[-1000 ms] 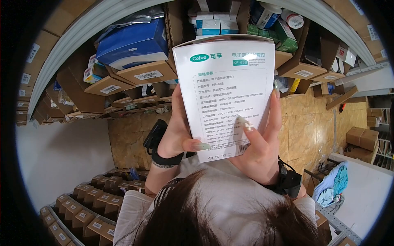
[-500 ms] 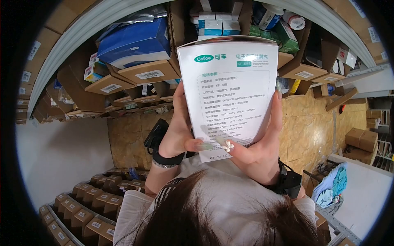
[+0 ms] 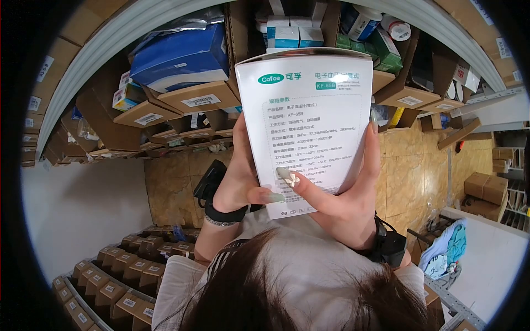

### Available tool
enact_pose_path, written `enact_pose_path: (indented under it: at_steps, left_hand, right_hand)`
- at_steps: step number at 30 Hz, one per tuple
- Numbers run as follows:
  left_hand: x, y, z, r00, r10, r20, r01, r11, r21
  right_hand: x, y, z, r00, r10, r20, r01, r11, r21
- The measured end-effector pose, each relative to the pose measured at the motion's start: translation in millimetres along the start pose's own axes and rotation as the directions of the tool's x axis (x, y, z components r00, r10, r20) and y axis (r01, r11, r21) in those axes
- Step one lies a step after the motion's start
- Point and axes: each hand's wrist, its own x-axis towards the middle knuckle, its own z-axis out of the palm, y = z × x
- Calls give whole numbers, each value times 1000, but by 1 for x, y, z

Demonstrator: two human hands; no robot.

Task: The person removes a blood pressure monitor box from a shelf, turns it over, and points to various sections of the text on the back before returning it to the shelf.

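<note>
A white Cofoe box [image 3: 309,121] with green and grey print is held upright in front of my chest, its text side facing me. My left hand [image 3: 240,179] grips its left edge, with the thumb across the lower front. On the right edge is my right hand [image 3: 345,204], fingers along the side and thumb lying on the printed lines. The fingers behind the box are hidden. Both wrists carry dark straps with black devices.
Shelf bins ahead hold a blue box [image 3: 182,58], small blue-white boxes [image 3: 287,36] and bottles [image 3: 359,23]. Rows of cardboard bins [image 3: 130,270] stand lower left. A carton [image 3: 486,187] and a cloth-covered chair [image 3: 444,248] are at the right.
My right thumb has moved up and left over the printed text. The box has shifted slightly left in my hands.
</note>
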Motion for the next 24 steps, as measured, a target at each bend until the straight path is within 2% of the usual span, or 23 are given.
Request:
enact_pose_path:
  at_steps: [7,10,14,17,19,24]
  left_hand:
    - [-1,-1,-1,1000,-8,4,8,1000,7]
    - [-1,0,-1,1000,-14,2,14,1000,26]
    - [-1,1,-1,1000,-20,0,20,999,31]
    - [-1,1,0,1000,-18,-3,18,999,28]
    - [0,1,0,1000,-19,1,19,1000,18]
    - [0,1,0,1000,-23,4,23,1000,16]
  right_hand:
    - [-2,2,-1,997,-67,-45,61,989,-132]
    - [1,-3,-1,1000,-12,-6,12,999,-42]
    - [1,-2,-1,1000,-25,-5,25,999,-22]
    - [2,-9,-2,997,-71,-7,70,994,-83]
    - [4,-17,-6,987,-124,104,157,894,-420]
    - [2,-15,-9,984,-140,107,173,881,-440]
